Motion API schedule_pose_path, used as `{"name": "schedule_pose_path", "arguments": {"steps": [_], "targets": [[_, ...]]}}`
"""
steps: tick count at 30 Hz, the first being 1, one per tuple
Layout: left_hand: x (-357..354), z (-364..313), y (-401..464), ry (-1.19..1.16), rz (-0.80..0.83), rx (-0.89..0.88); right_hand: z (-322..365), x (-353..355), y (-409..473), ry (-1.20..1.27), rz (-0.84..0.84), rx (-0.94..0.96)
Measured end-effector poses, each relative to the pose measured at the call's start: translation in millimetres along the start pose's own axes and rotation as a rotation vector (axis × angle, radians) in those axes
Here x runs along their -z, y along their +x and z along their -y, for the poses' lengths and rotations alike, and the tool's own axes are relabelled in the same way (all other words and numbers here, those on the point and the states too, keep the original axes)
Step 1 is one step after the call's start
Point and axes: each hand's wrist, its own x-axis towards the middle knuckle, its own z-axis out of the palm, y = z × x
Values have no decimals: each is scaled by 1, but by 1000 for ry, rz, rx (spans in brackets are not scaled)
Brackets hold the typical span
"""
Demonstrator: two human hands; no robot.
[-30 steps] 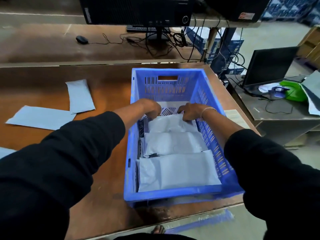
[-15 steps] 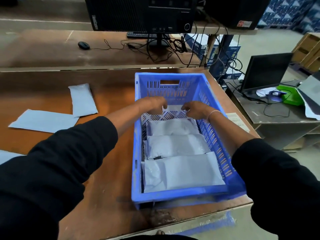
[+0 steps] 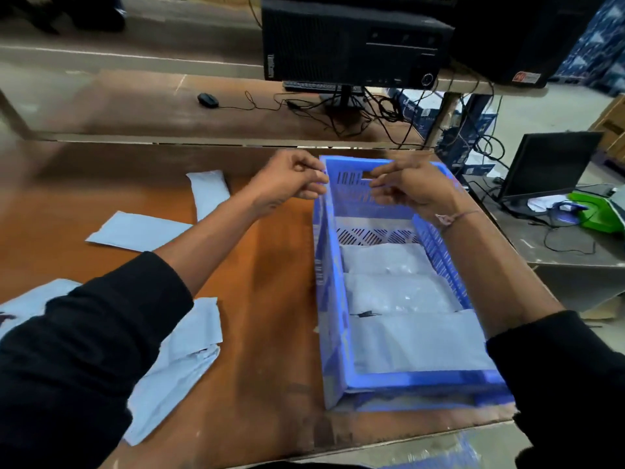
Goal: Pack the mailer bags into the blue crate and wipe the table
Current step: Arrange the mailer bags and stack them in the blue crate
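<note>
From the head camera, little writing can be made out: the black computer tower point(image 3: 355, 45) on the back shelf carries pale lettering down its left front edge, too blurred to read, and a small red-and-white sticker point(image 3: 526, 77) on the dark unit to its right is just as unreadable. The blue boxes point(image 3: 414, 108) under that shelf bear white print I cannot decipher.

Both hands are up over the far end of the blue crate point(image 3: 333, 299). The left hand point(image 3: 287, 184) hangs just outside the crate's far left corner with its fingers curled in, thumb against the fingertips; whether anything is pinched there I cannot tell. The right hand point(image 3: 411, 187) hovers in front of the far wall's handle slot, its fingers also loosely curled, and holds nothing I can see.

Inside the crate 3 white mailer bags point(image 3: 406, 340) lie flat, side by side from the near wall toward the far one, with bare slotted floor beyond them. On the wooden table point(image 3: 270, 282) to the crate's left lie more loose mailers point(image 3: 138, 230): 1 plump, 1 flat, and several near the left sleeve point(image 3: 84, 350).
</note>
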Motion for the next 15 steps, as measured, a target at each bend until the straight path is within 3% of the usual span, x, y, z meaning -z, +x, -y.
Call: {"name": "schedule_pose_path", "arguments": {"steps": [7, 15], "targets": [[108, 41, -30, 22, -185, 163, 21, -111, 2, -197, 201, 20], [189, 88, -59, 27, -272, 328, -6, -228, 47, -432, 327, -149]]}}
